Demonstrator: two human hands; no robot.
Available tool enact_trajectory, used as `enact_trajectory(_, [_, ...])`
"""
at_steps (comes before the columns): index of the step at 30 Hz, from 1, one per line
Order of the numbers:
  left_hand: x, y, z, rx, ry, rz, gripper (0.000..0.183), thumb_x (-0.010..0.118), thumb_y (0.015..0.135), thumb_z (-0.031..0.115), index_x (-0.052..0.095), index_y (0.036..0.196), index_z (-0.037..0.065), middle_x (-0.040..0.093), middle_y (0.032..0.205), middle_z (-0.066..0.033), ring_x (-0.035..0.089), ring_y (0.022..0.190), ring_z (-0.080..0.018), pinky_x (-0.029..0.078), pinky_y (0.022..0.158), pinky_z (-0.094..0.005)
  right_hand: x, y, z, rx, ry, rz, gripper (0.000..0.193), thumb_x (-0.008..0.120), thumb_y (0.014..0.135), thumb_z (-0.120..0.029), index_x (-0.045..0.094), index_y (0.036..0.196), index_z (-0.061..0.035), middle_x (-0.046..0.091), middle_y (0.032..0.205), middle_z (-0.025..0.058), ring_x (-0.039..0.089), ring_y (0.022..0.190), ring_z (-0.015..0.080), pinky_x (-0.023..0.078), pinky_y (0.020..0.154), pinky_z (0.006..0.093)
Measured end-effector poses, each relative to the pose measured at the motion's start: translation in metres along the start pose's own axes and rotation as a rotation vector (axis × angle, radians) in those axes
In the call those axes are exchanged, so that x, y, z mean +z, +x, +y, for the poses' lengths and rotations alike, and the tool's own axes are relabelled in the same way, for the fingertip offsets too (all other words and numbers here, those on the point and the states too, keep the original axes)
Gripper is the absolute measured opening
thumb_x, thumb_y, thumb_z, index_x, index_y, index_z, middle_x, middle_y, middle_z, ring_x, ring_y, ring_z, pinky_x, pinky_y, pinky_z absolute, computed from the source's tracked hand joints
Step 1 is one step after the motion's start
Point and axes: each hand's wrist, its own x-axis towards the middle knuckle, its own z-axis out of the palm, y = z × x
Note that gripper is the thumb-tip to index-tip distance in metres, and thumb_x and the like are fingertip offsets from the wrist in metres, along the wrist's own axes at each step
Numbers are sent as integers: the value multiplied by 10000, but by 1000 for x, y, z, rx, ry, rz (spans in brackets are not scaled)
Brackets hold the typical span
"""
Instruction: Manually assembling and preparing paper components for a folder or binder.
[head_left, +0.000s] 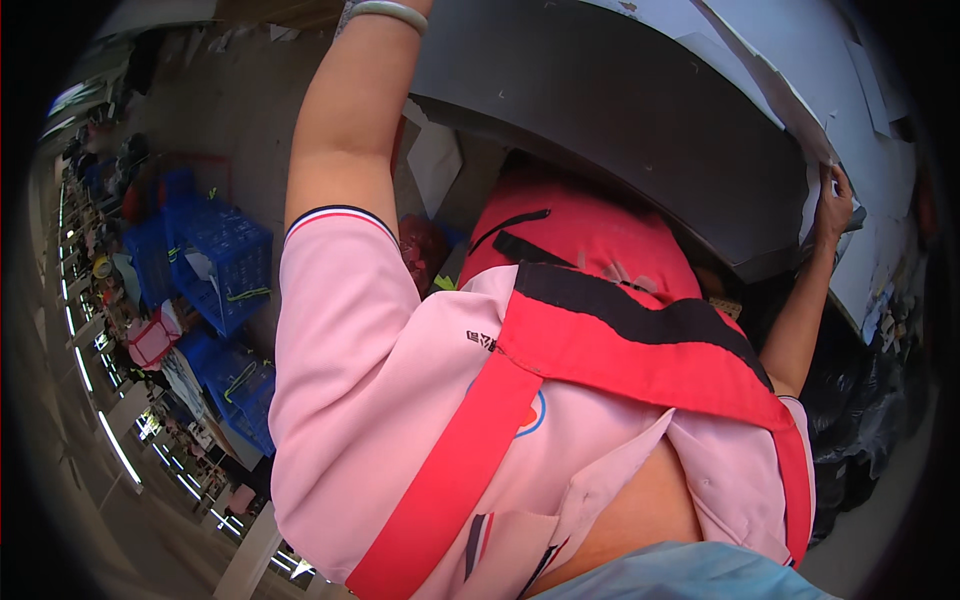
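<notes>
My left arm [350, 130] reaches up past the top edge of the picture. A pale bangle [393, 12] shows at its wrist, and the hand itself lies outside the view. At the far right, my right hand [834, 205] is closed, its fingers curled on the edge of a thin, pale sheet [790, 105] with an uneven, torn-looking edge. Below the sheet spreads a broad dark grey surface [640, 110], its front edge facing my body. What the sheet is made of, I cannot tell.
Blue plastic crates [220, 265] stand on the floor at the left. Black plastic bags [860, 430] lie at the lower right. My red apron [600, 235] hangs beneath the surface's front edge. A loose pale sheet [435, 165] sits near my left arm.
</notes>
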Motion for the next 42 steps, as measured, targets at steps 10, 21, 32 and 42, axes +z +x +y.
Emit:
enact_trajectory(10, [-49, -68, -37, -26, 217, 43, 272, 608, 976, 140, 605, 1207, -3, 674, 1110, -96, 673, 971, -207, 577, 826, -351, 3, -36, -69, -191, -134, 81, 214, 671, 943, -244, 733, 1134, -170, 703, 1142, 85, 634, 1071, 288, 472, 950, 383])
enact_trajectory(21, [-138, -170, -144, -304, 295, 320, 459, 588, 996, 108, 457, 1428, 25, 638, 1240, -67, 645, 1067, -168, 565, 864, -323, 36, -156, -78, -187, -419, 70, 317, 656, 842, -53, 710, 1118, -200, 630, 1186, 45, 593, 1106, 285, 462, 945, 402])
enact_trajectory(32, [-155, -189, -126, -303, 528, 247, 384, 584, 1005, 132, 520, 1373, 42, 653, 1158, -30, 654, 937, -136, 578, 767, -321, 58, -154, -83, 687, 538, 314, 564, 737, 909, -207, 497, 1372, 9, 684, 1046, 85, 639, 857, 136, 502, 732, 242])
enact_trajectory(42, [-149, -193, -126, -363, 403, 258, 310, 550, 1014, 124, 558, 1314, 43, 673, 1077, -21, 669, 878, -141, 581, 780, -316, 23, -145, -71, 747, 1548, -138, 412, 726, 845, -70, 584, 1225, 0, 627, 1211, 99, 582, 1157, 235, 430, 1082, 385])
